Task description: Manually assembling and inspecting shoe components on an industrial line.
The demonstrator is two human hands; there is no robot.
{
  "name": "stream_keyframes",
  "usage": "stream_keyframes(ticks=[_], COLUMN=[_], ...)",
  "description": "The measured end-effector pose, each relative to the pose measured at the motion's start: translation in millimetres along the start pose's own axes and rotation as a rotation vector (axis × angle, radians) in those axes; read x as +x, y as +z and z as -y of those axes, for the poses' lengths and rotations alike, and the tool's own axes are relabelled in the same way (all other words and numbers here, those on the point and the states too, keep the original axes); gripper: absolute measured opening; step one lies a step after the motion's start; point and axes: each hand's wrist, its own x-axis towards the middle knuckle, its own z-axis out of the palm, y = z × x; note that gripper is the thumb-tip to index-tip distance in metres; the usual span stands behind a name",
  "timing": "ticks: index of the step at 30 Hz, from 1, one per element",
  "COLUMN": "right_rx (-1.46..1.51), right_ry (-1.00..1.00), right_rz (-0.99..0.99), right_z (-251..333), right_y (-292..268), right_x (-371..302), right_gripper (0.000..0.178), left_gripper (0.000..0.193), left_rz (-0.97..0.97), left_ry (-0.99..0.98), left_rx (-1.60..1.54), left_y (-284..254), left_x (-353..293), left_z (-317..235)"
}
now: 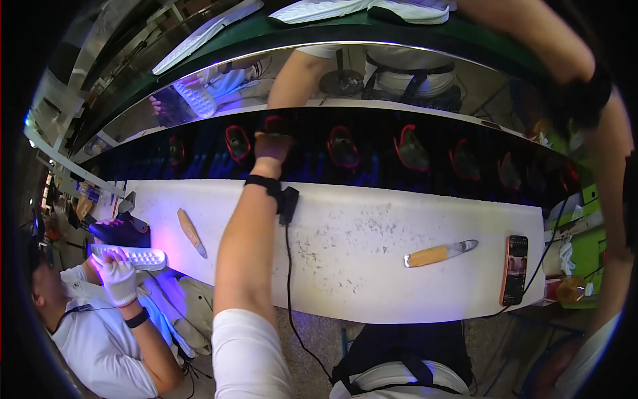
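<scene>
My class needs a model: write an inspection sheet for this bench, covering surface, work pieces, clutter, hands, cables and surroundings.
Surface: white tabletop, dark smudges mid-area.
Work pieces: row of red-edged dark pieces in the dark recess behind the tabletop.
Clutter: two tan-handled blades lying apart; phone near the right end.
Left hand: at the recess, beside a red-edged piece; grip unclear.
Right hand: fingers not visible; raised arm along the right edge.
Cables: black cable from left-wrist device; another by the phone.
Surroundings: co-worker at left holding white sole; white soles above on green shelf.
</scene>
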Motion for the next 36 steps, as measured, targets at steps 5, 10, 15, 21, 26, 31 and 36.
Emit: stream_keyframes(ticks=[5, 10, 15, 21, 26, 31, 36], right_rx=[-0.030, -0.084, -0.097, 0.506, 0.588, 0.699, 0.949], right_ry=[0.527, 0.553, 0.198, 0.291, 0.355, 0.914, 1.004], right_rz=[0.433, 0.587, -0.146, -0.323, -0.425, -0.148, -0.120], right_z=[-7, -8, -16, 111, 175, 214, 226], right_y=[17, 36, 43, -99, -151, -150, -159], right_x=[-33, -26, -54, -142, -266, -326, -341], right_gripper=[0.030, 0.043, 0.025, 0.012, 0.033, 0.037, 0.035], left_gripper=[0.026, 0.034, 0.022, 0.056, 0.073, 0.048, 0.064], left_rz=[0.214, 0.144, -0.035, -0.235, 0.060, -0.099, -0.100], left_ry=[-0.303, 0.067, 0.153, 0.691, 0.814, 1.022, 0.408], left_rx=[-1.334, -1.051, -0.514, -0.170, 0.271, 0.070, -1.016], left_y=[-76, -113, -67, -67, -44, -57, -84], left_x=[-100, -227, -280, -393, -385, -331, -348], left_z=[-140, -160, -186, -220, -270, -300, -334])
